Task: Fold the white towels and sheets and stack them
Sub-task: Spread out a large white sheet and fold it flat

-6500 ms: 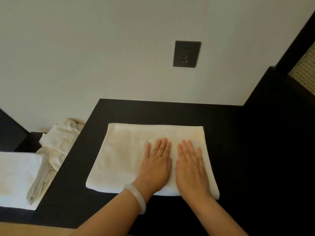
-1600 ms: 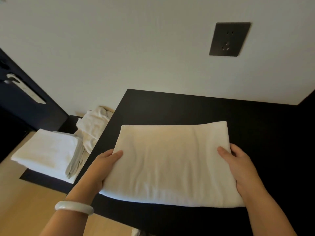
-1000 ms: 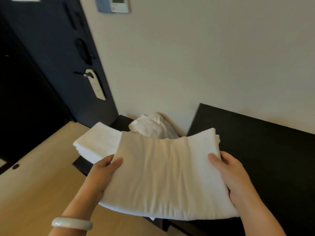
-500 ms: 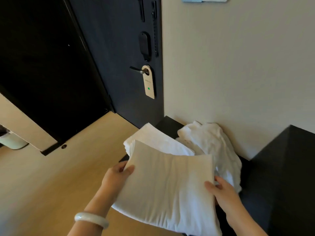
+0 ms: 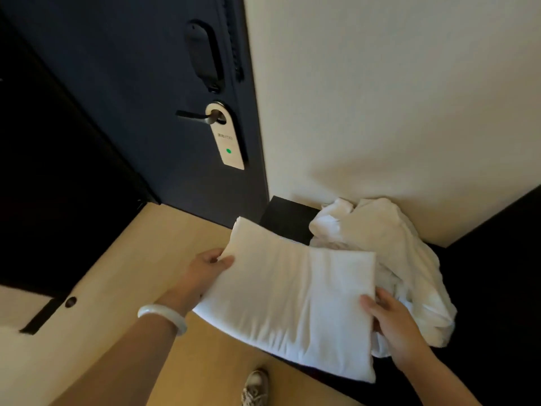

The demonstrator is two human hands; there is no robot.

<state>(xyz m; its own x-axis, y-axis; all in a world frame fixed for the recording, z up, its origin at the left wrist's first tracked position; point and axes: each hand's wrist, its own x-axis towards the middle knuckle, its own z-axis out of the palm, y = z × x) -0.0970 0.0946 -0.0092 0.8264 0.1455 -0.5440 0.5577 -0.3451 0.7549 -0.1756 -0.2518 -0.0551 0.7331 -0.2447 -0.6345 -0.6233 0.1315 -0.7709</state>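
Note:
A folded white towel (image 5: 292, 303) lies spread over the low black shelf (image 5: 285, 218), covering the stack of folded towels below it. My left hand (image 5: 209, 265) grips its far left edge, thumb on top. My right hand (image 5: 389, 320) grips its near right edge, fingers curled under. A crumpled pile of unfolded white towels (image 5: 389, 259) lies just to the right, against the wall, touching the folded towel.
A dark door (image 5: 146, 98) with a handle and a hanging door tag (image 5: 227, 139) stands at the left. The higher black table (image 5: 497, 273) rises at the right. Wooden floor (image 5: 123, 273) lies below, with a shoe (image 5: 256, 388) near the bottom edge.
Both hands lifted the folded towel off the black table, carried it left and lowered it onto the folded stack on the low shelf. The view swung left toward the door.

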